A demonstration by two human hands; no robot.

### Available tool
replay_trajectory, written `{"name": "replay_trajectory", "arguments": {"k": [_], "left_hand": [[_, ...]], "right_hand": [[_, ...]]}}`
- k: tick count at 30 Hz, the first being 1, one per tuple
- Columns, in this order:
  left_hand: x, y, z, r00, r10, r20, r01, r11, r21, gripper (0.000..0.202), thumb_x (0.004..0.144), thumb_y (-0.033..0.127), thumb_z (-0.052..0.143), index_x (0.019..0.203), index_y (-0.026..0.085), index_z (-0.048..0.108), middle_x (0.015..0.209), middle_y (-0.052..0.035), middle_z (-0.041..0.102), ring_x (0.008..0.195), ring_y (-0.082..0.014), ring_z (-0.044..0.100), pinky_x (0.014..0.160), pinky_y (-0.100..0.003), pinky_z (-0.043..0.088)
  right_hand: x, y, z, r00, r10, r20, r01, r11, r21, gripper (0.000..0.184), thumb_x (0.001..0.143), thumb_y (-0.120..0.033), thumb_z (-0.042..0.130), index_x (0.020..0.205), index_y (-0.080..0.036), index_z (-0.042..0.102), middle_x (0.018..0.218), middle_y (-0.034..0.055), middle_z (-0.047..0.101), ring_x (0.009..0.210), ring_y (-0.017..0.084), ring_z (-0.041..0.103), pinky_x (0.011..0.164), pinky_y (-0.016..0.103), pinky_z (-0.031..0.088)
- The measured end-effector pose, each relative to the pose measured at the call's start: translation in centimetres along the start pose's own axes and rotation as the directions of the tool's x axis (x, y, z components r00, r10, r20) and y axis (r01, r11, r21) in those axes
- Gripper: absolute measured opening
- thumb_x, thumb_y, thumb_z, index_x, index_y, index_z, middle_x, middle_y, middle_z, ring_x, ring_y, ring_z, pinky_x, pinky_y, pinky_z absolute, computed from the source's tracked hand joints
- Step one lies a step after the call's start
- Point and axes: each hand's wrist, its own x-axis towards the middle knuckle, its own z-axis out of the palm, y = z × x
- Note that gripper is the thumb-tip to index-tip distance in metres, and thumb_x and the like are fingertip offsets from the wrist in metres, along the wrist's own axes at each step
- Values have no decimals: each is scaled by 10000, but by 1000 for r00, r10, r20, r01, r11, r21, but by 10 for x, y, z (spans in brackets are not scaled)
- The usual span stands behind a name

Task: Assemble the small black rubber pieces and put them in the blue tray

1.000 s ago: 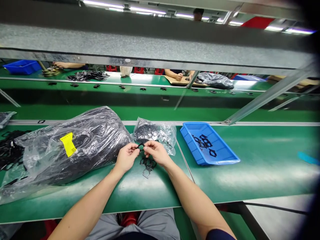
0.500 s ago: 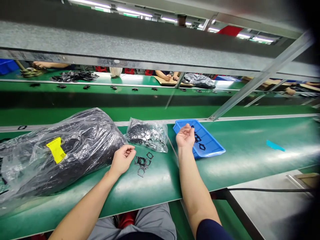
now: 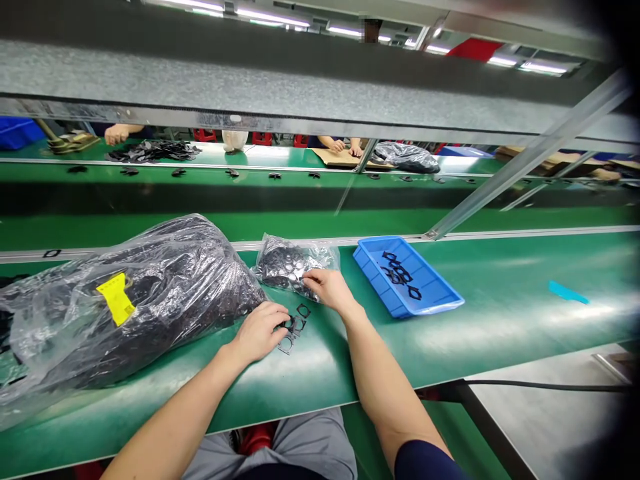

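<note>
My left hand (image 3: 260,330) rests palm down on the green table with its fingertips on a small pile of black frame-shaped parts (image 3: 296,323). My right hand (image 3: 327,287) lies just beyond them, fingers spread against a small clear bag (image 3: 285,262) of the same black parts. Neither hand has lifted anything. To the right stands a blue tray (image 3: 429,303) holding several black parts (image 3: 400,273).
A big clear plastic bag (image 3: 125,300) stuffed with black parts and bearing a yellow tag fills the table's left. A conveyor belt (image 3: 200,223) runs behind. A turquoise strip (image 3: 569,292) lies far right. Other people's hands (image 3: 345,144) work at the opposite bench.
My right hand came back from over the blue tray to the small bag. My left hand turned palm down and settled onto the loose parts.
</note>
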Motion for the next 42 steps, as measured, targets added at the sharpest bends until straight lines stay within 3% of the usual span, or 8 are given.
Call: {"name": "replay_trajectory", "arguments": {"k": [5, 12, 19, 23, 26, 30, 35, 42], "left_hand": [[-1, -1, 4, 999, 9, 38, -12, 997, 70, 197, 834, 178, 556, 948, 230, 709, 1103, -77, 650, 1044, -243, 555, 934, -406, 436], [0, 3, 3, 993, -94, -76, 90, 995, -44, 182, 855, 206, 527, 881, 209, 708, 1074, -89, 624, 1007, -221, 583, 893, -367, 470], [5, 7, -11, 906, -356, -230, 240, 878, -414, 130, 823, 269, 585, 842, 195, 690, 1094, -90, 659, 1005, -222, 623, 859, -358, 504], [8, 3, -8, 823, -548, -149, 309, 653, -692, 212, 813, 355, 609, 877, 161, 666, 909, -78, 706, 818, -190, 665, 735, -324, 547], [10, 3, -7, 769, -633, -87, 288, 465, -837, 288, 762, 402, 667, 876, 140, 636, 871, -79, 713, 751, -177, 674, 667, -309, 559], [13, 6, -11, 724, -688, -46, 271, 345, -899, 347, 734, 422, 690, 898, 128, 608, 806, -66, 700, 641, -151, 671, 559, -257, 536], [14, 9, -15, 693, -717, -76, 266, 352, -897, 363, 743, 414, 678, 941, 126, 581, 789, -49, 675, 546, -128, 647, 467, -216, 485], [13, 8, -12, 708, -700, -94, 254, 376, -891, 357, 729, 382, 700, 959, 125, 609, 777, -45, 678, 569, -135, 653, 519, -247, 520]], "right_hand": [[4, 5, 17, 996, 69, 48, -39, 889, -456, 272, 905, -192, 485, 1088, -239, 681, 1129, 70, 676, 961, 209, 631, 803, 281, 464], [7, 10, 22, 990, 104, 94, -41, 855, -517, 274, 893, -207, 506, 1119, -234, 657, 1067, 77, 629, 934, 208, 608, 727, 264, 442], [5, 5, 13, 994, 43, -104, -77, 934, -348, 193, 852, -192, 502, 935, -190, 677, 930, 71, 623, 879, 203, 585, 790, 293, 439], [1, -6, 4, 917, -29, -398, -34, 988, -149, 163, 845, -246, 503, 863, -198, 658, 852, 71, 617, 782, 204, 567, 780, 339, 461], [0, -12, 8, 852, 114, -512, 3, 975, 222, 156, 828, -329, 564, 898, -211, 640, 787, 49, 619, 692, 183, 555, 671, 328, 482], [-1, -22, 22, 950, 286, -127, -93, 646, 758, 250, 723, -371, 709, 881, -194, 631, 607, -21, 578, 505, 123, 517, 457, 244, 412], [-7, -41, 32, 957, 215, 193, -267, 404, 875, 284, 654, -331, 782, 839, -173, 637, 659, -19, 627, 504, 85, 547, 447, 192, 398], [-12, -46, 35, 950, 144, 276, -311, 468, 827, 248, 663, -332, 779, 822, -174, 673, 688, -9, 645, 541, 90, 564, 469, 194, 431]]}}
